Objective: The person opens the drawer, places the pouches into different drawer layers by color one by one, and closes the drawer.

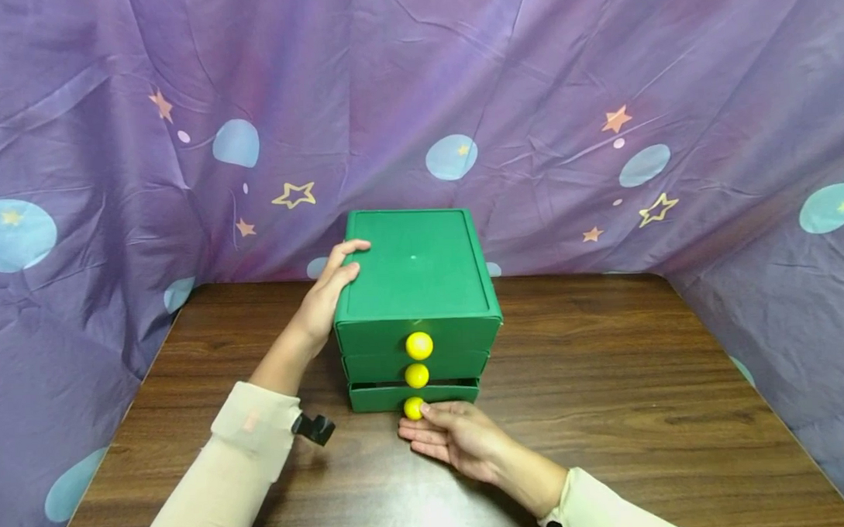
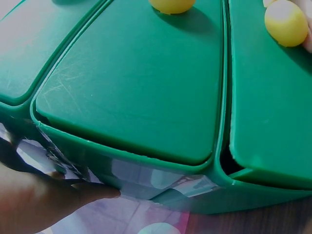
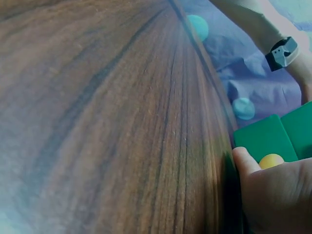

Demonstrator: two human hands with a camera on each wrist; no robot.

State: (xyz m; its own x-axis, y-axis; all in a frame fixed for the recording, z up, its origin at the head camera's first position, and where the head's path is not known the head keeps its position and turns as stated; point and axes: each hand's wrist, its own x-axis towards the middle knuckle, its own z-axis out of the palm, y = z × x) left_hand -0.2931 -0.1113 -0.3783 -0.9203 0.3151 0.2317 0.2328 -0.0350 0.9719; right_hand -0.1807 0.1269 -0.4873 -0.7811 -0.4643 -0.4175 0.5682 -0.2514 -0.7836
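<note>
A green three-drawer cabinet (image 1: 415, 267) stands on the wooden table, each drawer front bearing a round yellow knob. The bottom drawer (image 1: 378, 398) sticks out slightly, with a dark gap above its front. My right hand (image 1: 473, 440) pinches the bottom drawer's yellow knob (image 1: 413, 409); the left wrist view shows fingers at two sides of this knob (image 2: 286, 23). My left hand (image 1: 322, 302) rests against the cabinet's left side, its fingertips on the top edge. In the left wrist view, that hand (image 2: 44, 200) lies along the side wall.
The top knob (image 1: 419, 346) and middle knob (image 1: 417, 376) sit above the bottom one, their drawers pushed in. Brown wood-grain table (image 1: 607, 381) surrounds the cabinet. A purple curtain (image 1: 388, 86) with stars and blue shapes hangs behind and at both sides.
</note>
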